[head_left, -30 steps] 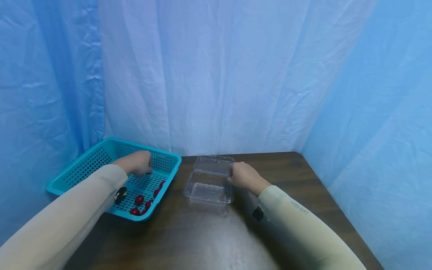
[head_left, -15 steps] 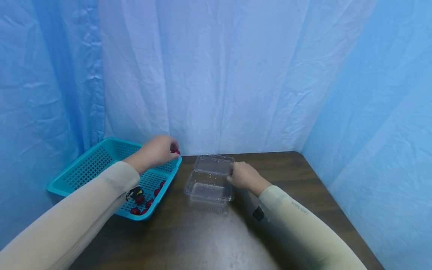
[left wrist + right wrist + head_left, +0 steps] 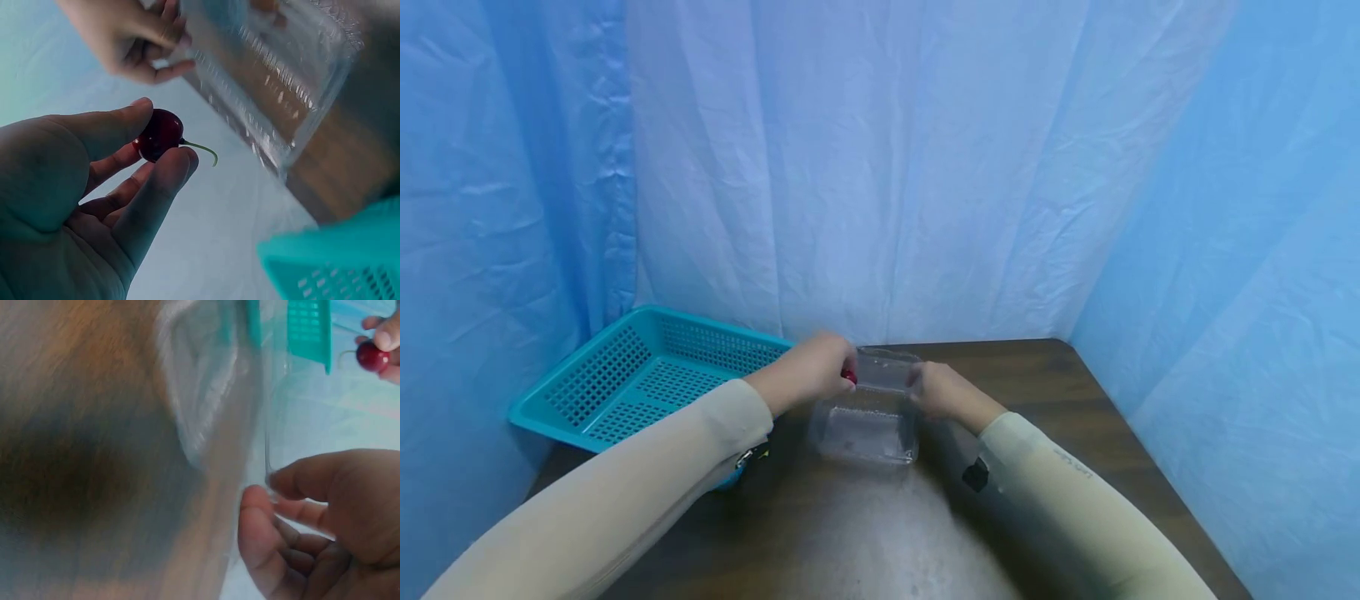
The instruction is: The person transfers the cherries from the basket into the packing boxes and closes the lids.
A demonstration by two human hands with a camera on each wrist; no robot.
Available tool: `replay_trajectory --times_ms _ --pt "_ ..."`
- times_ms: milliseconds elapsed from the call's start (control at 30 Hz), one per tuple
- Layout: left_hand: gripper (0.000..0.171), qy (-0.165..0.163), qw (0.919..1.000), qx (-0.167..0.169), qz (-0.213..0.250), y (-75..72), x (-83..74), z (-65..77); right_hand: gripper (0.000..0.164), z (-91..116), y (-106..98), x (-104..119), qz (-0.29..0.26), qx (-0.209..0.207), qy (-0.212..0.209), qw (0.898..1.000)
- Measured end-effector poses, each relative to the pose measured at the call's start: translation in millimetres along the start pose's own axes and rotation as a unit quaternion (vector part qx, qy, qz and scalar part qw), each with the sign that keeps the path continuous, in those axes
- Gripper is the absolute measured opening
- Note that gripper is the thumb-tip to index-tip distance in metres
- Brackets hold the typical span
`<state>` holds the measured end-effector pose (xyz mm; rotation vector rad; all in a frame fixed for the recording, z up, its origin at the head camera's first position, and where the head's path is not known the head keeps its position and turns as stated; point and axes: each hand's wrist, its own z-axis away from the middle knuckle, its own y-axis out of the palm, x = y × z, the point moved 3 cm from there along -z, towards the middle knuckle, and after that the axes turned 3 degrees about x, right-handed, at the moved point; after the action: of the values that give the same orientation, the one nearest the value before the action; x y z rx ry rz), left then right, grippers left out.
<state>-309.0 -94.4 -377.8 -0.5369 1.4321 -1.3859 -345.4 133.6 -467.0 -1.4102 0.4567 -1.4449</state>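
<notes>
Right, left hand (image 3: 81, 206) pinches a glossy dark-red round cherry (image 3: 159, 134) between thumb and fingertips, thin green stem pointing out toward 4 o'clock in the left wrist view. It sits over the clear ribbed plastic clamshell (image 3: 867, 421), at its 10 o'clock corner. Right hand (image 3: 943, 392) grips the raised lid edge at 2 o'clock. Teal perforated plastic basket (image 3: 625, 375) at 9 o'clock on the dark wood-grain table (image 3: 1075, 400).

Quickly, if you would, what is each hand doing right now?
Left hand: pinches a cherry.
Right hand: grips the lid of the clear box.
</notes>
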Motion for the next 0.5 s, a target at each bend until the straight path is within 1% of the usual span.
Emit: replay_trajectory --times_ms 133,233,300,400,500 --pt "0.006 -0.003 0.9998 0.017 -0.007 16.1 -13.3 -8.3 0.017 -1 1 1 0.001 -0.023 0.004 1.000" --pt "0.007 0.002 0.9996 0.024 -0.013 27.3 -19.9 -13.3 0.009 -3 2 1 0.004 -0.037 0.004 0.999" --pt "0.006 0.008 0.9995 0.028 -0.012 35.4 -21.8 -17.4 0.005 -4 3 2 0.005 -0.041 0.000 0.999" --pt "0.009 0.016 0.9995 0.028 -0.001 48.2 -22.2 -26.1 0.006 -5 4 3 0.008 -0.050 -0.005 0.999" --pt "0.013 0.009 0.9992 0.030 0.024 60.6 -21.2 -34.8 0.007 -6 5 4 0.011 -0.055 -0.003 0.998"
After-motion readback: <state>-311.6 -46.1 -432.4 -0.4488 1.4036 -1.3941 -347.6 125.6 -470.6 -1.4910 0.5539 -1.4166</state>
